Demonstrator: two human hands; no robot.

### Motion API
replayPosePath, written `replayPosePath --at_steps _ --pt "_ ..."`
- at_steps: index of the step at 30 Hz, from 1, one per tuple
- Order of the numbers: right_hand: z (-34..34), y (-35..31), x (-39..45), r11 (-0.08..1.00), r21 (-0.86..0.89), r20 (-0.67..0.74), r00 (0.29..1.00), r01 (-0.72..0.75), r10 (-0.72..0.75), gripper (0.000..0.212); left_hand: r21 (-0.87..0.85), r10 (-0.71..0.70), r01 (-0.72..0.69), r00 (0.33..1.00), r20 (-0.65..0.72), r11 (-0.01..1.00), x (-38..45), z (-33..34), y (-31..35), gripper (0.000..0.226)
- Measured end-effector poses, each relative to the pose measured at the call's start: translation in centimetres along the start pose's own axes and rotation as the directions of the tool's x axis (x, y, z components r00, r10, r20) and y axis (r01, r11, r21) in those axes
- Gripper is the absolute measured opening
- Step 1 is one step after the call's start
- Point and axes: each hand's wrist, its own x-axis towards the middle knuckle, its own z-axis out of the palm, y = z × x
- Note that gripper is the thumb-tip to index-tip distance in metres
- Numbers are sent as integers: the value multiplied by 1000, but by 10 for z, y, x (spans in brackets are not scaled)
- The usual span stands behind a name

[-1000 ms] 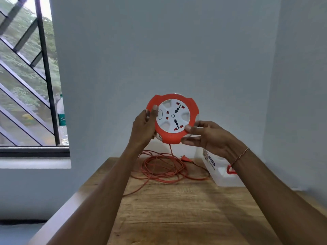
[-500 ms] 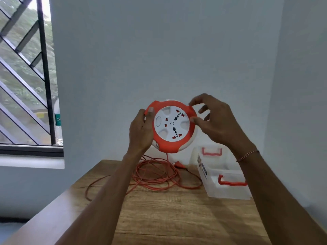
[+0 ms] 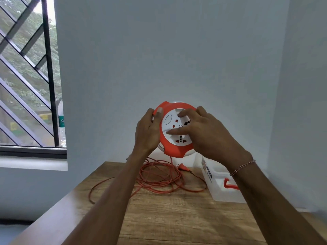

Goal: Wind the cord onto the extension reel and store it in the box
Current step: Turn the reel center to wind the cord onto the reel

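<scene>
a person holds an orange-and-white extension reel (image 3: pixel 177 137) upright in the air above the far end of a wooden bench (image 3: pixel 168 218), its socket face turned toward the camera. the left hand (image 3: pixel 147 131) grips the reel's left rim, thumb laid over the orange edge and fingers wrapped behind it. the right hand (image 3: pixel 203 131) lies across the white socket face with its fingers spread and nearly straight, fingertips pressing on the face rather than curling round it; a thin bracelet (image 3: pixel 242 167) circles that wrist. a single strand of orange cord (image 3: pixel 159 179) drops from the bottom of the reel to a loose tangle of loops lying on the bench beneath, one long loop trailing off to the left. the cord's orange plug (image 3: pixel 184 167) rests on the bench just beside the tangle. a clear plastic box (image 3: pixel 219 188) with red handles stands open on the bench to the right, against the wall, near the cord. a barred window (image 3: pixel 30 76) fills the left side.
</scene>
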Motion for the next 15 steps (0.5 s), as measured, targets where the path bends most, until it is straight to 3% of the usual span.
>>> replayPosePath --at_steps 8,15 --pt "2 -7 -4 990 30 -103 985 -135 137 55 -8 -18 18 1000 5 1000 -4 -2 6 64" --pt "11 -11 -1 938 191 -245 911 -289 331 56 -40 -36 35 999 -27 999 -3 -3 11 57"
